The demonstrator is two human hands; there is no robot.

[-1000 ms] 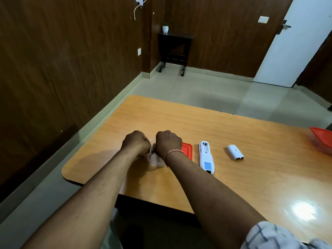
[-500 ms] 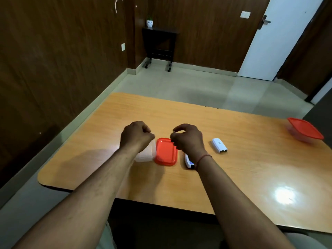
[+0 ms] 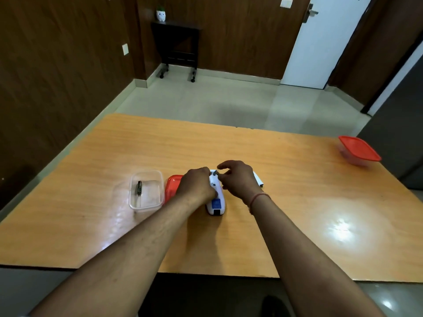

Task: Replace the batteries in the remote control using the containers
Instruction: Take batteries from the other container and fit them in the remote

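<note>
Hands [image 3: 199, 186] crowd the remote [image 3: 216, 197] mid-table [image 3: 297, 202], edges well clear.

white remote [image 3: 216, 200] flat, back up | clear open container [image 3: 146, 191] holds one battery [image 3: 139, 187] | red lid [image 3: 171, 185] beside it

Dim room, ceiling-light glare on the glossy table [image 3: 343, 227] (edges bowed by wide-angle distortion).

Both hands have left the clear container [image 3: 146, 191], now uncovered with one battery [image 3: 139, 187] lying inside. The left hand [image 3: 198, 186] has shifted right onto the remote control [image 3: 216, 197], and the right hand [image 3: 238, 179] pinches a battery at its far end.
</note>
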